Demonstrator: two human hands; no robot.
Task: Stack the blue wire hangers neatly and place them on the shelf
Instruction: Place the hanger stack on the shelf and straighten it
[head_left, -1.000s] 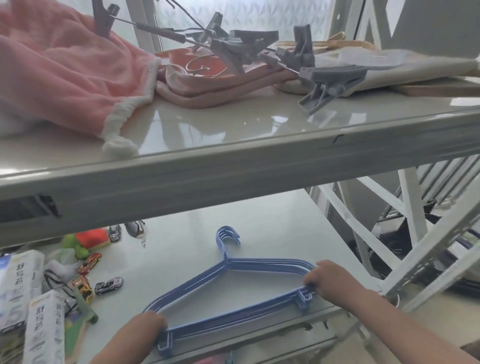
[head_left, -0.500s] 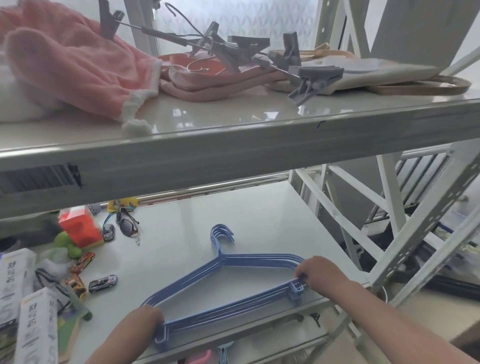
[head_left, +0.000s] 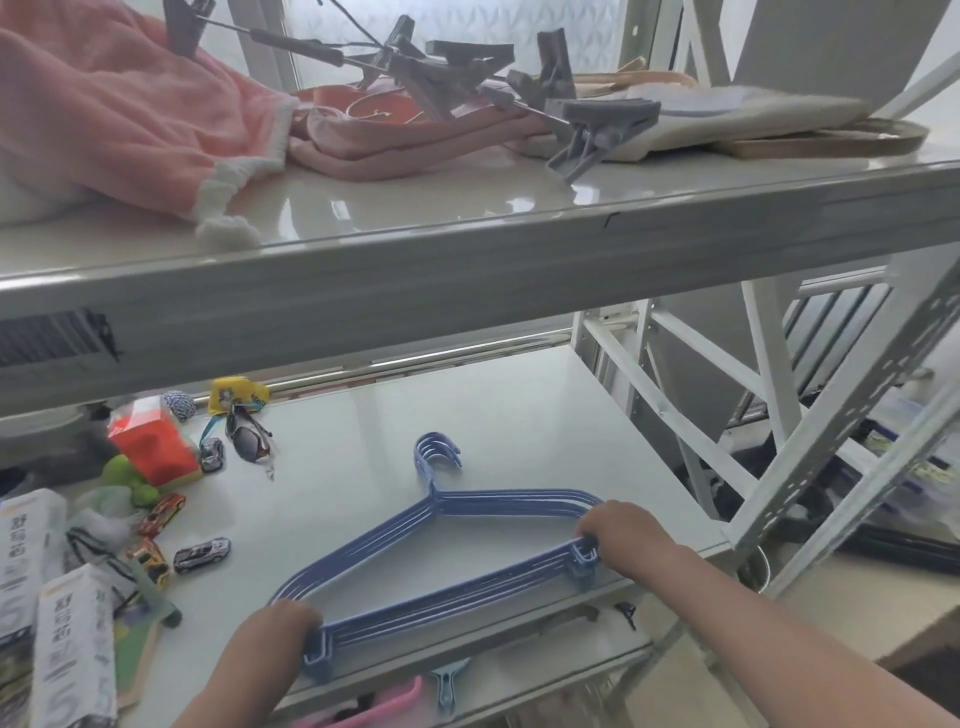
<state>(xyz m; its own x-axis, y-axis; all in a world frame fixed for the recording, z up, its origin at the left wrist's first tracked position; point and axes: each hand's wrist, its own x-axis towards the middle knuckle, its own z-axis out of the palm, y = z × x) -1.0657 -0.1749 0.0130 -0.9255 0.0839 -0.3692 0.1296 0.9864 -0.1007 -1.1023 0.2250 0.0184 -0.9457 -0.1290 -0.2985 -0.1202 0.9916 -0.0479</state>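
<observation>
A stack of several blue wire hangers (head_left: 447, 590) lies flat on the middle shelf (head_left: 519, 431), hooks pointing away from me and lined up together. My left hand (head_left: 275, 636) grips the stack's left corner near the shelf's front edge. My right hand (head_left: 621, 535) grips the right corner. Both hands are closed around the hangers' ends.
Toy cars (head_left: 201, 552), sunglasses (head_left: 248, 439), a red box (head_left: 150, 447) and white packets (head_left: 72, 649) crowd the shelf's left side. The upper shelf (head_left: 467, 249) holds pink cloth (head_left: 119, 119), grey clip hangers (head_left: 519, 88) and a tote bag (head_left: 727, 114). White frame struts (head_left: 831, 436) stand at right.
The view has tilted up, showing more of the middle shelf's back. My hands stay on the hanger stack, which has barely shifted on the shelf.
</observation>
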